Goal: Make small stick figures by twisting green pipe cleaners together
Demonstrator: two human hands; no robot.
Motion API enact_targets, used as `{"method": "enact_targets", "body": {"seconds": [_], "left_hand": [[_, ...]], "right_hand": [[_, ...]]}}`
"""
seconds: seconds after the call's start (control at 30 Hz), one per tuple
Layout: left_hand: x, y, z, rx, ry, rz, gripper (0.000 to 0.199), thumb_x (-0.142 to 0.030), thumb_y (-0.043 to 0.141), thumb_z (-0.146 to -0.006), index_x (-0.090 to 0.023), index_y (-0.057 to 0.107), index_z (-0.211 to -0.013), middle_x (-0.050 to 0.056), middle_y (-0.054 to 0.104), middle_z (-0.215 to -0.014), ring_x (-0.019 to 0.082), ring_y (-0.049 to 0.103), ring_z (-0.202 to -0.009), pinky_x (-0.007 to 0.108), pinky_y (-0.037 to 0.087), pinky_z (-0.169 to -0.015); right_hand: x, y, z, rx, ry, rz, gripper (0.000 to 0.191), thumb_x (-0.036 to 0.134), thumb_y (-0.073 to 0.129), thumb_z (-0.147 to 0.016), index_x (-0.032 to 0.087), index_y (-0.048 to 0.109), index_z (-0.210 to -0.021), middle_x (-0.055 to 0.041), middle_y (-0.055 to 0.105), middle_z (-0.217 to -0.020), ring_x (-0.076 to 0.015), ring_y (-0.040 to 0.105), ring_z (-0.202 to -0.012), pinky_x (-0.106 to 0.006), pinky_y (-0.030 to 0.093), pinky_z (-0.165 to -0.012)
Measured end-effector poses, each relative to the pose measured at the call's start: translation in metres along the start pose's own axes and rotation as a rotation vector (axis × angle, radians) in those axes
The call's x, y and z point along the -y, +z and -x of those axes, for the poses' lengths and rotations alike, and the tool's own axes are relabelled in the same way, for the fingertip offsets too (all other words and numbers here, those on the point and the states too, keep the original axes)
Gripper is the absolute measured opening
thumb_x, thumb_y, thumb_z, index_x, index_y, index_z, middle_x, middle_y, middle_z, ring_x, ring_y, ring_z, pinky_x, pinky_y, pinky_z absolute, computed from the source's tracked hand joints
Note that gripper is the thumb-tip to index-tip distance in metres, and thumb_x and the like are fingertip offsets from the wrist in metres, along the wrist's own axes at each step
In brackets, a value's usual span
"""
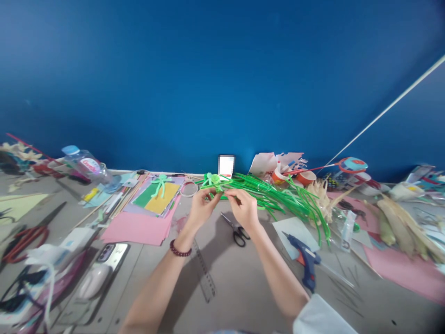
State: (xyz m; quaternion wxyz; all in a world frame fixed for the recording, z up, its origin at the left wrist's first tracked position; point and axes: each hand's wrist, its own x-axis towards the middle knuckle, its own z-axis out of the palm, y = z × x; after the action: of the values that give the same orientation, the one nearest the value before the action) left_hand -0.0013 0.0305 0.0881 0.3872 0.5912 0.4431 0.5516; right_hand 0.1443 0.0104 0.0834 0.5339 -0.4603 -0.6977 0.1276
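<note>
My left hand [203,206], with a dark red bead bracelet on its wrist, is closed on a small bright green pipe-cleaner piece [216,182] at the middle of the view. My right hand [243,206] is just to the right, its thumb and forefinger pinched close to the same piece; what lies between those fingertips is too small to make out. Behind and to the right spreads a bundle of green pipe cleaners [278,192]. Black scissors [239,234] lie on the table below the hands, next to my right wrist.
A blue glue gun [306,260] lies right of my right forearm, a clear ruler [205,273] between the forearms. Left are pink paper [139,227], a phone [111,255], a bottle [88,164] and red-handled scissors [28,241]. Corn husks [403,227] lie far right, against a blue wall [222,83].
</note>
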Motion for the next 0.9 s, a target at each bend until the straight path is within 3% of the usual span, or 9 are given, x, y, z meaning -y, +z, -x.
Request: {"method": "enact_targets", "body": {"seconds": [0.1, 0.27, 0.37, 0.43, 0.5, 0.6, 0.77, 0.9], "left_hand": [[-0.007, -0.005, -0.002, 0.092, 0.046, -0.041, 0.009, -0.027, 0.069, -0.066, -0.019, 0.07, -0.062, 0.002, 0.061, -0.057, 0.013, 0.048, -0.053, 0.021, 0.032, -0.045], [-0.013, -0.009, -0.004, 0.18, -0.028, 0.019, 0.013, -0.025, 0.075, -0.059, -0.019, 0.066, -0.052, 0.002, 0.059, -0.053, 0.014, 0.049, -0.053, 0.022, 0.033, -0.046], [-0.007, -0.008, -0.003, 0.248, -0.085, 0.109, 0.02, -0.028, 0.077, -0.058, -0.018, 0.063, -0.05, 0.002, 0.057, -0.053, 0.014, 0.05, -0.054, 0.023, 0.036, -0.049], [-0.001, -0.005, -0.001, 0.267, -0.115, 0.183, 0.019, -0.031, 0.077, -0.06, -0.016, 0.066, -0.056, 0.003, 0.06, -0.059, 0.014, 0.052, -0.057, 0.024, 0.039, -0.051], [0.005, -0.001, 0.001, 0.222, -0.141, 0.282, 0.022, -0.035, 0.077, -0.061, -0.016, 0.067, -0.063, 0.004, 0.062, -0.063, 0.014, 0.053, -0.058, 0.024, 0.041, -0.053], [0.009, 0.006, 0.004, 0.124, -0.147, 0.401, 0.024, -0.038, 0.076, -0.061, -0.017, 0.068, -0.068, 0.003, 0.064, -0.067, 0.014, 0.056, -0.063, 0.026, 0.045, -0.061], [0.009, 0.018, 0.007, -0.034, -0.171, 0.522, 0.022, -0.036, 0.076, -0.063, -0.017, 0.066, -0.069, 0.002, 0.064, -0.07, 0.013, 0.057, -0.068, 0.027, 0.047, -0.07], [0.009, 0.021, 0.007, -0.19, -0.177, 0.505, 0.023, -0.034, 0.076, -0.062, -0.017, 0.062, -0.067, -0.001, 0.06, -0.065, 0.011, 0.054, -0.061, 0.023, 0.044, -0.062]], "right_hand": [[0.001, -0.003, -0.004, 0.005, 0.23, -0.148, 0.014, 0.027, 0.058, -0.08, 0.019, 0.069, -0.08, -0.0055, 0.071, -0.082, -0.0186, 0.065, -0.073, -0.027, 0.05, -0.063], [-0.005, -0.011, -0.011, 0.102, 0.527, -0.44, 0.013, 0.029, 0.067, -0.067, 0.018, 0.069, -0.074, -0.004, 0.071, -0.077, -0.0197, 0.066, -0.075, -0.029, 0.05, -0.068], [-0.01, -0.015, -0.013, 0.171, 0.666, -0.592, 0.018, 0.032, 0.074, -0.059, 0.018, 0.068, -0.068, -0.0019, 0.07, -0.072, -0.0153, 0.063, -0.063, -0.023, 0.045, -0.054], [-0.012, -0.017, -0.013, 0.213, 0.735, -0.638, 0.021, 0.034, 0.075, -0.057, 0.018, 0.067, -0.067, 0.0001, 0.067, -0.066, -0.0106, 0.056, -0.053, -0.019, 0.032, -0.041], [-0.012, -0.017, -0.013, 0.243, 0.776, -0.702, 0.022, 0.035, 0.075, -0.057, 0.018, 0.067, -0.068, 0.0019, 0.063, -0.058, -0.0069, 0.047, -0.044, -0.017, 0.02, -0.037], [-0.011, -0.014, -0.012, 0.269, 0.804, -0.844, 0.024, 0.037, 0.074, -0.059, 0.017, 0.064, -0.068, 0.0037, 0.058, -0.051, -0.0034, 0.033, -0.036, -0.017, 0.014, -0.036], [-0.007, -0.002, -0.009, 0.238, 0.792, -0.856, 0.027, 0.04, 0.075, -0.058, 0.016, 0.063, -0.066, 0.0039, 0.056, -0.051, -0.0032, 0.03, -0.035, -0.019, 0.017, -0.035], [0.003, 0.007, -0.005, 0.13, 0.65, -0.612, 0.024, 0.04, 0.069, -0.066, 0.016, 0.067, -0.068, 0.0011, 0.059, -0.052, -0.0079, 0.042, -0.039, -0.021, 0.029, -0.037]]}}
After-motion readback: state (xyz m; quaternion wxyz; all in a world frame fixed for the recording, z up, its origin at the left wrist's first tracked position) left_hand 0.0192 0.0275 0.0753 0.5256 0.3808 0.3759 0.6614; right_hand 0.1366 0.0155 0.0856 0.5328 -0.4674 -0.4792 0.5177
